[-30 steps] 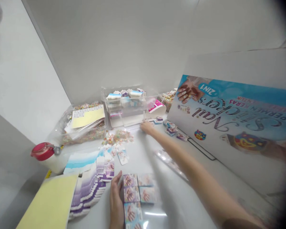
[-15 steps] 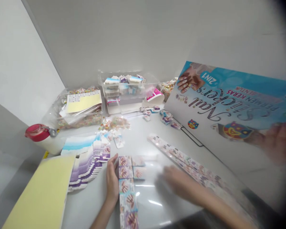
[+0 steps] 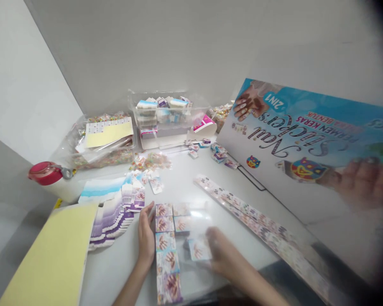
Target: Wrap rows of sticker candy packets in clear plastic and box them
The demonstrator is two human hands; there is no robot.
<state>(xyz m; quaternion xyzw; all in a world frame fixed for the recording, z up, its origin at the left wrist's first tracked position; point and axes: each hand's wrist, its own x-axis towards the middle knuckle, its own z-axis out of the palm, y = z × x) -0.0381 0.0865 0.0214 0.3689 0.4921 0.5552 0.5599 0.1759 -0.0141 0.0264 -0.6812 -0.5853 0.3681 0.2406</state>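
Observation:
My left hand [image 3: 146,238] lies along the left side of a column of small printed boxes [image 3: 166,241] with hand pictures on them, its fingers stretched out against their edge. To the right of that column, two more boxes [image 3: 182,223] form the top of a second column. My right hand [image 3: 225,255], smeared by motion, has another small box [image 3: 199,249] at its fingertips, tilted slightly and apart from both columns. Long printed sticker strips [image 3: 242,208] lie beyond the right hand. A fan of flat purple-and-blue cartons [image 3: 110,221] spreads left of the left hand.
A yellow sheet [image 3: 47,259] covers the front left, beside a red-lidded bottle [image 3: 46,174]. Behind stand a clear bin [image 3: 166,114] of boxes and bags of colourful candy [image 3: 108,159]. A large printed nail-sticker display board [image 3: 293,144] leans at right. Loose boxes [image 3: 219,153] lie near its base.
My right hand has moved slightly left and down, and a small box now shows at its fingertips. My left hand stays against the column. The whole view has shifted slightly.

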